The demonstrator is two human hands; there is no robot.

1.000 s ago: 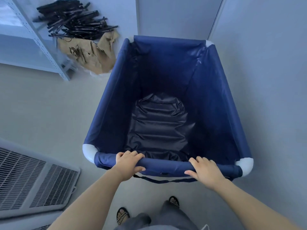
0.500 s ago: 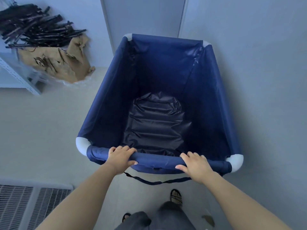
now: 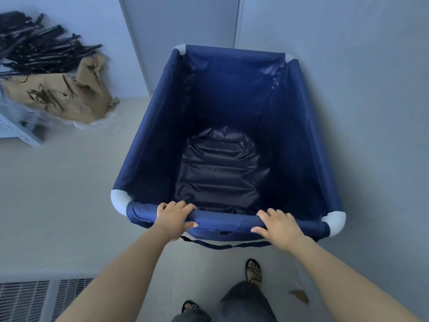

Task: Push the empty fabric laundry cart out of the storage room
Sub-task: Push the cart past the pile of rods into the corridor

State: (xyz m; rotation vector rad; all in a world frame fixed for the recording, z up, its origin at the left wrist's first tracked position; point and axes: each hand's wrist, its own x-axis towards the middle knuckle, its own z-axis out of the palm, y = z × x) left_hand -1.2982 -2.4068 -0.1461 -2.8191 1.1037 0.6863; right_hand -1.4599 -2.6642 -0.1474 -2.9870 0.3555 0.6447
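A navy fabric laundry cart (image 3: 153, 140) with white corner pieces fills the middle of the head view. Its inside holds nothing but the wrinkled dark floor panel. My left hand (image 3: 174, 218) is wrapped over the near rim bar left of centre. My right hand (image 3: 279, 226) grips the same bar right of centre. The cart's far end sits close to a pale door (image 3: 183, 24) between two wall sections. A dark strap (image 3: 232, 245) hangs below the near rim.
A wall (image 3: 359, 112) runs close along the cart's right side. At the left lie torn brown cardboard (image 3: 69, 94) and a heap of black rods (image 3: 34, 49) on a metal shelf (image 3: 16, 131). A white wire grille (image 3: 34, 298) lies on the floor at lower left.
The cart and I have moved forward toward the door. The shelf, cardboard and grille have slid left and down in view. Both hands kept their grip on the rim bar.
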